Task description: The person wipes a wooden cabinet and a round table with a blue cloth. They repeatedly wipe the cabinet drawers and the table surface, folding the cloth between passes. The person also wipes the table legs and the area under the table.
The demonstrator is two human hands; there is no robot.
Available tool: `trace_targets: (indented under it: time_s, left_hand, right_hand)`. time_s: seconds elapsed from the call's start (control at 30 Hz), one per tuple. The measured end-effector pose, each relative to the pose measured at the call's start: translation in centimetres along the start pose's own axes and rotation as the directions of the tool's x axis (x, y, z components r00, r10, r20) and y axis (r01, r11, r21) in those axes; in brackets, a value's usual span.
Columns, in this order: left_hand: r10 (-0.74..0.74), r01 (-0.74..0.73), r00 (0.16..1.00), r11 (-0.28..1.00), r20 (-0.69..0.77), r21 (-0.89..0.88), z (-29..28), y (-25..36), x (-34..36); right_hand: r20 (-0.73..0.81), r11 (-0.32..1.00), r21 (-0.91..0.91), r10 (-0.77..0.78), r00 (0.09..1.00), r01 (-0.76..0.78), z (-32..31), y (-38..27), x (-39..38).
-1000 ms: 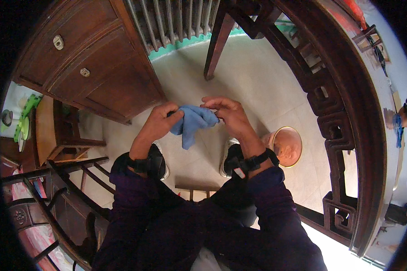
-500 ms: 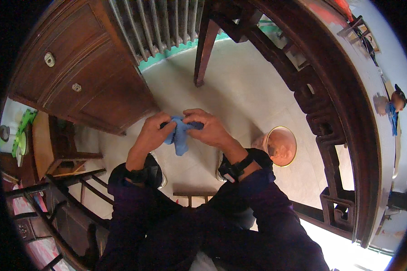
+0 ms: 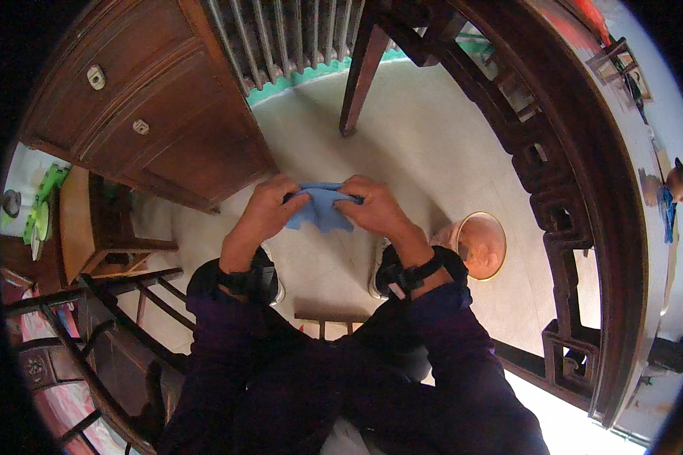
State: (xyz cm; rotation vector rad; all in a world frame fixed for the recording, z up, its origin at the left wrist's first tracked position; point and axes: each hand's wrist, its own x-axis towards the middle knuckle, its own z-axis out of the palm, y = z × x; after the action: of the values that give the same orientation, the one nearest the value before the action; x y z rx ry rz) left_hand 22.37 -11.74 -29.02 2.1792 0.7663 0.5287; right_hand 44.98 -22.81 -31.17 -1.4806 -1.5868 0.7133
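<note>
A small blue cloth (image 3: 320, 212) is stretched between my two hands above the floor, its lower edge hanging loose. My left hand (image 3: 265, 208) pinches its left end, thumb pressed on the fabric. At the right end, my right hand (image 3: 379, 208) grips it with curled fingers and thumb. Darker blue shows inside both grips, and my fingers partly hide the upper corners. Whether it is a flat cloth or a garment, I cannot tell.
An orange-pink bin (image 3: 484, 246) with a gold rim stands right of my right wrist. A dark carved wooden table (image 3: 584, 167) curves along the right side. Far left is a wooden cabinet (image 3: 152, 98), with a radiator (image 3: 288, 38) beyond. A dark wooden chair (image 3: 121, 334) is nearer left.
My hands have moved apart, and the bunched blue cloth has spread into a wider sheet between them. The whole view has shifted slightly.
</note>
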Motion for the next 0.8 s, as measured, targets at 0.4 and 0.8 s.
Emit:
trace_targets:
  time_s: [0.4, 0.8]
  left_hand:
    - [-0.054, 0.071, 0.965, 0.996, 0.258, -0.055, 0.5, -2.4, -0.6]
    - [-0.123, 0.100, 0.981, 0.983, 0.147, 0.156, -0.9, -2.3, -0.6]
  right_hand:
    - [-0.043, 0.981, 0.030, 0.192, 0.980, -0.191, -2.0, -1.8, -0.1]
    - [-0.021, 0.985, -0.001, 0.172, 0.985, -0.172, -2.3, -0.3, -0.2]
